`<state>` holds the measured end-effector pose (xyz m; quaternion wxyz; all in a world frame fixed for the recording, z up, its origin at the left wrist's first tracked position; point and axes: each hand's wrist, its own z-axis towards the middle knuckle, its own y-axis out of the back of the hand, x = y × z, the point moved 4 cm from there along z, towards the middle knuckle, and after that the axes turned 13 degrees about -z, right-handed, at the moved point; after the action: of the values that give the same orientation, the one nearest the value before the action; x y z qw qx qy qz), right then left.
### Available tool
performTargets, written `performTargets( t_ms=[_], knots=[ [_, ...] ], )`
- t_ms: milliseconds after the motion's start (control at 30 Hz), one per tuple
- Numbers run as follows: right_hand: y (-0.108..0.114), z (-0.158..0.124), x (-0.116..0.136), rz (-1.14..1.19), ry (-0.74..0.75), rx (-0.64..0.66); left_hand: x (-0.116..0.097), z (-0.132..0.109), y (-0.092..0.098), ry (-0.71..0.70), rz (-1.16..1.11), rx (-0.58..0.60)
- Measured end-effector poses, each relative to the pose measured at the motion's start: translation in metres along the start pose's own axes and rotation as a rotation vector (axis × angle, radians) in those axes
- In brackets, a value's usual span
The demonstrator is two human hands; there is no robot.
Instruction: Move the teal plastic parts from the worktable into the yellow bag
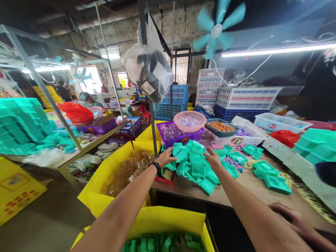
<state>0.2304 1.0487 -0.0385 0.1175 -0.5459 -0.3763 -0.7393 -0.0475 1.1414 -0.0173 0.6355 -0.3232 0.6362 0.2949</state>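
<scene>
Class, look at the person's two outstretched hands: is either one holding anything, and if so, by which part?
Both the left hand and right hand rest on the teal pile, fingers spread. Neither closes around a piece, so nothing is clearly held.

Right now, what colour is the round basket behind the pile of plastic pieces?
Pink; the basket shows best in the head view.

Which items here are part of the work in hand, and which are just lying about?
In hand: left hand and right hand on the pile of teal plastic parts.

Lying about: pink basket, purple crate, tray of orange pieces, hanging plastic bag, another person's hand.
</scene>
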Motion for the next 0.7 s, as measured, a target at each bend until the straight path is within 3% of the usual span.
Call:
performTargets(
  t_ms=[167, 333, 467, 600, 700],
  knots=[
    [-0.001, -0.043, -0.029, 0.002, -0.157, -0.037, 0.037, -0.095, -0.006, 0.142, 0.017, -0.039],
    [0.001, -0.138, -0.072, -0.193, -0.408, -0.216, 0.099, -0.165, -0.042, 0.367, -0.014, -0.101],
    [-0.026, -0.207, -0.108, -0.361, -0.655, -0.131, 0.147, -0.205, -0.075, 0.507, -0.077, -0.179],
    [-0.067, -0.213, -0.121, -0.395, -0.682, -0.002, 0.177, -0.243, -0.088, 0.566, -0.138, -0.238],
    [-0.085, -0.195, -0.118, -0.374, -0.564, 0.017, 0.191, -0.271, -0.082, 0.594, -0.141, -0.282]
  ],
)
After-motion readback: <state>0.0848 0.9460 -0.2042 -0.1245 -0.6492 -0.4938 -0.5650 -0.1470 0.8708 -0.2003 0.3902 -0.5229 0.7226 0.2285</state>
